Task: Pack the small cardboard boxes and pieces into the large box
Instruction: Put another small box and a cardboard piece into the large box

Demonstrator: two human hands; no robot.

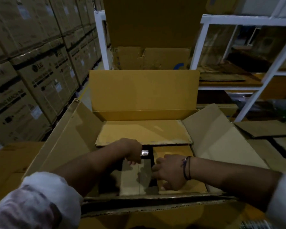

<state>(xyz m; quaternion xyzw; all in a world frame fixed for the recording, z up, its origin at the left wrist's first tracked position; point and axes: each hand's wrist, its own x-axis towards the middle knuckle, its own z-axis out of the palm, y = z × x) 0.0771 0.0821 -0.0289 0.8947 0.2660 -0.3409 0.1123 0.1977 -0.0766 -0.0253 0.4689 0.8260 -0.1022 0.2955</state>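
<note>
The large cardboard box (69, 138) stands open in front of me with its flaps spread. Inside it a flat cardboard sheet (144, 133) lies at the far end. Near the front sits a small taped cardboard box (132, 179), with another small brown box (173, 151) to its right. My left hand (133, 151) reaches down into the large box and grips the far end of the small taped box. My right hand (168, 172) presses against that box's right side, partly covering the brown box beneath it. A dark gap shows between the two small boxes.
Stacked appliance cartons (31, 76) form a wall on the left. A white metal shelf rack (254, 63) with flattened cardboard stands at the right. More flat cardboard pieces (262, 129) lie right of the large box. An upright carton (152, 30) rises behind it.
</note>
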